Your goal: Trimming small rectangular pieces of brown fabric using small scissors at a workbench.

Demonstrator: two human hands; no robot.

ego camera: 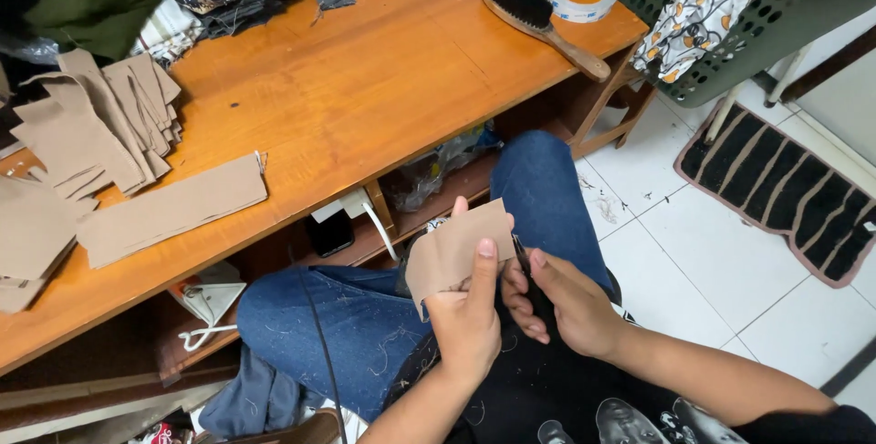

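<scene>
The left hand [470, 316] pinched a tan cloth piece [453, 250] by its lower edge, thumb pressed flat on it; the right hand [566, 302] closed around a dark tool [520, 252] beside the cloth, above the lap, off the tabletop's [365, 88] near edge.

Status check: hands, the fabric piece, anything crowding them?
Left hand pinching tan fabric piece over lap. Right hand gripping small dark tool at the fabric's edge. Nothing between hands; wooden table edge beyond the knees.
</scene>
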